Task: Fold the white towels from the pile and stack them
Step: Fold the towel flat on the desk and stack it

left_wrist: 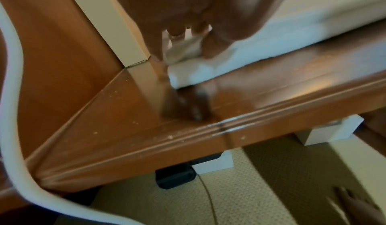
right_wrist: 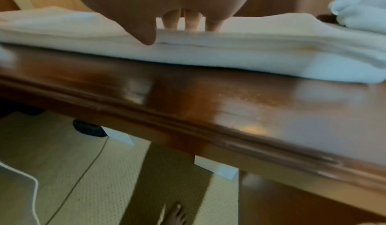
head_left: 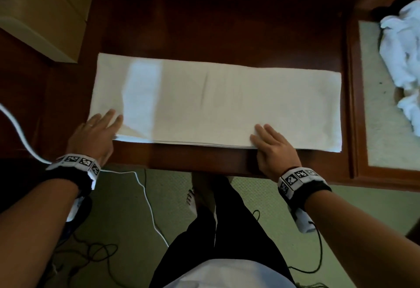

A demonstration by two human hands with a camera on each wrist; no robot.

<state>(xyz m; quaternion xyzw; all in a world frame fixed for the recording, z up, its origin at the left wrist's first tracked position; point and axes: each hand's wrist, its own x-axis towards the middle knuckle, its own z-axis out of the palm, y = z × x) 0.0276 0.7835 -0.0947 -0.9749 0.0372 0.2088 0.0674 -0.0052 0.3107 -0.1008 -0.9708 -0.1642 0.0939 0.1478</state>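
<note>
- We've got a white towel (head_left: 216, 103) spread flat and long across the dark wooden worktop (head_left: 204, 158), folded lengthwise, with its layered edge running along the side nearest us.
- Our left hand (head_left: 95, 135) sits at the towel's near left corner, fingers (head_left: 111, 117) straight and lying on the cloth; from the left wrist view the fingertips rest on top of that corner while the thumb comes down at its edge, though blur keeps us from telling whether it pinches.
- Our right hand (head_left: 275, 149) lies on the near edge, right of the middle, fingers (head_left: 266, 132) stretched flat over the top layer.
- From the right wrist view the thumb (right_wrist: 146, 35) touches the seam between the layers, three fingers standing on the towel (right_wrist: 208, 51) above it.
- Over on the right, the pile of crumpled white towels (head_left: 402, 60) sits on a pale inlaid surface (head_left: 377, 128) framed in wood, well apart from the towel under our hands.
- Top left there's a cardboard box (head_left: 45, 12) standing on the worktop, just beyond the towel's far left corner; what it holds we cannot tell.
- A white cable (head_left: 150, 206) trails down across the green carpet (head_left: 261, 196) below the worktop's edge.
- Both wrists carry black bands with printed marker tags (head_left: 78, 162).
</note>
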